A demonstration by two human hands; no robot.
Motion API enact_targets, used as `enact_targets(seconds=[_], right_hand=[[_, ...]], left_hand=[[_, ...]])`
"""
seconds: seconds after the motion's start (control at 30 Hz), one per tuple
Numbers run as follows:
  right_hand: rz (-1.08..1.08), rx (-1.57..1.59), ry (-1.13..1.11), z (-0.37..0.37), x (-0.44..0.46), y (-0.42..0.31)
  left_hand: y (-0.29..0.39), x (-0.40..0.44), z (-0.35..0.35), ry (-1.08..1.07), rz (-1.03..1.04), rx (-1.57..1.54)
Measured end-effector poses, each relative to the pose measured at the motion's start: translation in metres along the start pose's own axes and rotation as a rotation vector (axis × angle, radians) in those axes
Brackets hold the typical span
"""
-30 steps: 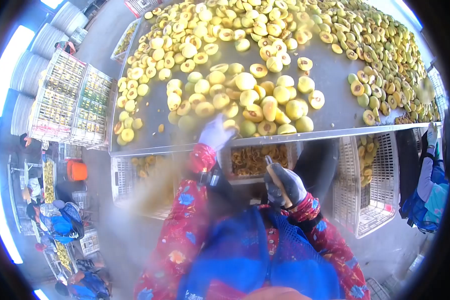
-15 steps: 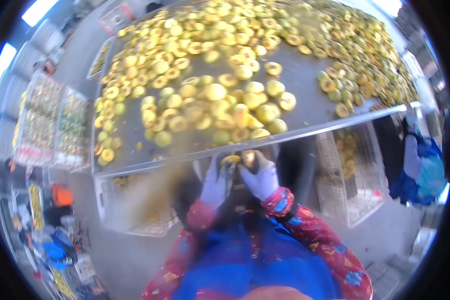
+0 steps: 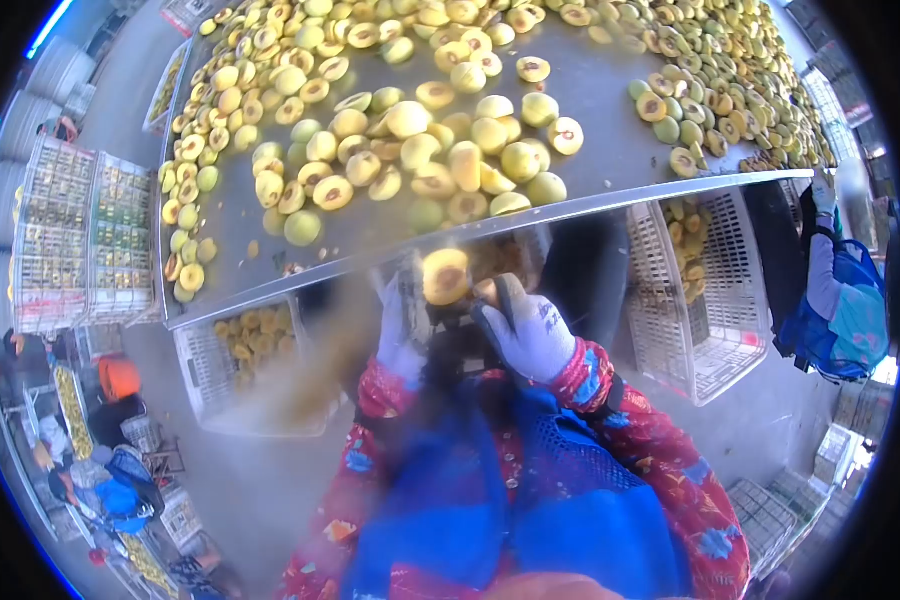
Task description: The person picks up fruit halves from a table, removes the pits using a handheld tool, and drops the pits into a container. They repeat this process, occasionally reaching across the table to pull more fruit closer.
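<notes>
My left hand (image 3: 401,325), in a pale glove with darkened fingers, holds a halved yellow fruit (image 3: 445,277), peach-like, with its cut face and brown centre turned up. Close beside it, my right hand (image 3: 530,335) is closed, fingers bent around a small brownish piece (image 3: 486,292) that I cannot make out. Both hands are just below the table's metal rim (image 3: 530,216). More yellow-green fruit halves (image 3: 407,120) lie on the grey table beyond, many showing brown pits or hollows. A blurred smear hides part of the area left of my left hand.
White crates with fruit pieces stand under the table, one at left (image 3: 202,368) and one at right (image 3: 715,350). Stacked crates (image 3: 55,235) rise at far left. A person in blue (image 3: 838,310) is at the table's right end; other people work at lower left.
The fruit half in my left hand now shows clearly, cut face up, above the fingers. My hands have moved slightly apart, and the view has shifted so the table sits higher.
</notes>
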State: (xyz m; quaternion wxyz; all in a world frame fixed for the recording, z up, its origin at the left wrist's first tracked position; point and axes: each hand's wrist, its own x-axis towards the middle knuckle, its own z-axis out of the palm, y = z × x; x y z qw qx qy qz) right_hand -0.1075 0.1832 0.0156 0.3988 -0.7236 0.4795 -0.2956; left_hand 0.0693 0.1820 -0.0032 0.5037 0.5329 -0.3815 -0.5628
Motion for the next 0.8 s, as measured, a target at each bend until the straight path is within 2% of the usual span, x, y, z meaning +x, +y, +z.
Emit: enact_targets(seconds=[0.03, 0.07, 0.13, 0.23, 0.33, 0.43, 0.5, 0.57, 0.6, 0.63, 0.73, 0.8], right_hand=[[-0.005, -0.041, -0.009, 0.000, -0.001, -0.005], [-0.010, -0.085, -0.013, 0.000, -0.002, -0.011], [-0.021, -0.136, 0.008, 0.007, -0.004, -0.010], [0.004, -0.143, 0.026, 0.012, -0.004, -0.009], [0.066, -0.124, -0.004, 0.017, -0.004, -0.006], [0.058, 0.065, 0.011, 0.024, -0.004, -0.005], [0.366, 0.300, -0.167, 0.011, 0.005, -0.021], [0.557, 0.494, -0.276, 0.003, 0.011, -0.028], [0.595, 0.570, -0.294, 0.002, 0.013, -0.028], [0.633, 0.648, -0.311, 0.001, 0.013, -0.028], [0.149, 0.099, -0.022, 0.033, -0.004, 0.007], [0.105, 0.045, 0.017, 0.038, -0.008, 0.008]], left_hand=[[0.004, -0.003, 0.005, 0.035, -0.168, -0.192], [0.009, -0.005, 0.005, -0.003, -0.139, -0.131], [0.023, -0.007, 0.009, -0.004, -0.210, -0.325], [0.009, -0.011, 0.006, -0.072, 0.094, 0.063], [0.015, -0.008, 0.021, 0.026, 0.019, -0.264], [-0.021, -0.001, 0.016, 0.155, 0.216, 0.063], [-0.031, 0.002, 0.016, 0.233, 0.335, 0.274], [-0.015, -0.003, 0.022, 0.178, 0.202, 0.032], [-0.027, 0.000, 0.016, 0.183, 0.225, 0.169], [-0.024, 0.000, 0.017, 0.172, 0.197, 0.118], [-0.014, -0.003, 0.021, 0.162, 0.119, -0.058], [-0.013, 0.000, 0.021, 0.170, 0.105, -0.128]])
